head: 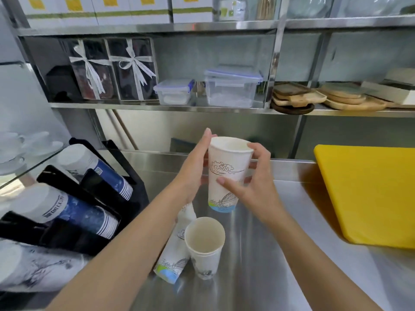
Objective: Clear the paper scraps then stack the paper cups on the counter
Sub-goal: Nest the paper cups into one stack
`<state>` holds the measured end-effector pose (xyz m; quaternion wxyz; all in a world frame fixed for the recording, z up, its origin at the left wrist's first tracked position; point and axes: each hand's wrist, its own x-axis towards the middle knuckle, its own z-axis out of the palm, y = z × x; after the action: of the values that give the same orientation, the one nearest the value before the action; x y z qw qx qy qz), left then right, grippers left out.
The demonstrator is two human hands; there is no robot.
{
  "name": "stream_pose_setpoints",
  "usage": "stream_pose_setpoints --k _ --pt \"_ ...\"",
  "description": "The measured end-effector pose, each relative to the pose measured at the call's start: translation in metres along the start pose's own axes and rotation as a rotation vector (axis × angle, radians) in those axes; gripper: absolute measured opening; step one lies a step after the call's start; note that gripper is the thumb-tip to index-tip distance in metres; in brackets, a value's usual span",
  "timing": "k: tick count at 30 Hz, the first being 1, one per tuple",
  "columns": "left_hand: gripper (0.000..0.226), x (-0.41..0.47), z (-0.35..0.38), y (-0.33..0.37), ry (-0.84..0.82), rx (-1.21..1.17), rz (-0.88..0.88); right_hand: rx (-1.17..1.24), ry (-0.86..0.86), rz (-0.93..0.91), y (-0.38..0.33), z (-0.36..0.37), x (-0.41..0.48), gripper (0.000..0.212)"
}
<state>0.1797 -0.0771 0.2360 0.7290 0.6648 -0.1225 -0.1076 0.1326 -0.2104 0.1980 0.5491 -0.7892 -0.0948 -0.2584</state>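
Note:
A tall white paper cup (225, 167) with a line drawing and a blue-green base is held upright above the steel counter (258, 254). My left hand (195, 169) grips its left side and my right hand (251, 182) wraps its right side and rim. Below it, a shorter white cup (205, 248) stands upright on the counter; a second rim shows just under its own rim. Beside that, a tall printed cup (174, 254) lies on its side, partly hidden by my left forearm. No paper scraps are visible.
A yellow cutting board (368, 194) lies at the right. A black rack (67, 221) at the left holds sleeves of blue and white cups. Shelves behind carry clear containers (231, 88), ribboned boxes (112, 68) and wooden boards (325, 99).

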Motion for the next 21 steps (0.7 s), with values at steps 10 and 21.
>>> stream_pose_setpoints --k 10,21 --pt "0.044 -0.059 -0.024 -0.058 0.032 0.198 0.089 -0.189 -0.174 0.002 0.018 0.032 -0.067 0.081" --pt "0.059 -0.08 -0.061 -0.121 -0.045 0.645 -0.139 -0.766 -0.536 0.158 0.029 0.051 -0.102 0.088"
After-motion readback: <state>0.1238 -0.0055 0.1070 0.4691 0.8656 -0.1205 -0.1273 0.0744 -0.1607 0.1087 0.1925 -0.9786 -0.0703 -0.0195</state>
